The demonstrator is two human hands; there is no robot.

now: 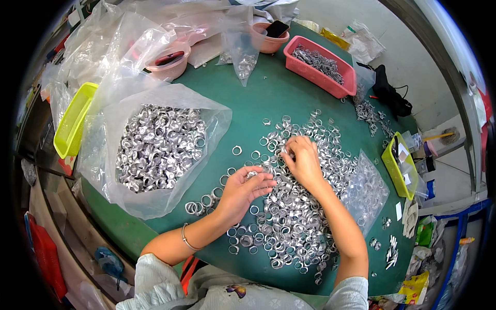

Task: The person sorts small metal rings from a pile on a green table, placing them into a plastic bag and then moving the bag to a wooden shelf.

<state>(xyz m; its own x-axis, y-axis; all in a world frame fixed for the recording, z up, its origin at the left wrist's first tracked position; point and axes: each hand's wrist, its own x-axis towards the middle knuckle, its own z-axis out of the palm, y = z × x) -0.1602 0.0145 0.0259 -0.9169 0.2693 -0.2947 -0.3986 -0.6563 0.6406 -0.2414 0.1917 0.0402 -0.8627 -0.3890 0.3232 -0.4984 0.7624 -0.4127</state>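
Note:
A broad pile of silver metal rings is spread over the green tabletop in front of me. My left hand is at the pile's left edge with curled fingers, and shiny rings show between thumb and fingers. Just to its right, my right hand reaches into the upper part of the pile. Its fingertips are drawn together, and what they pinch is hidden. To the left, an open clear plastic bag holds a heap of similar rings.
A pink tray of small metal parts stands at the far right. Yellow-green baskets stand at the left and right. Pink bowls and plastic bags line the back. Small white sticks lie near the right edge.

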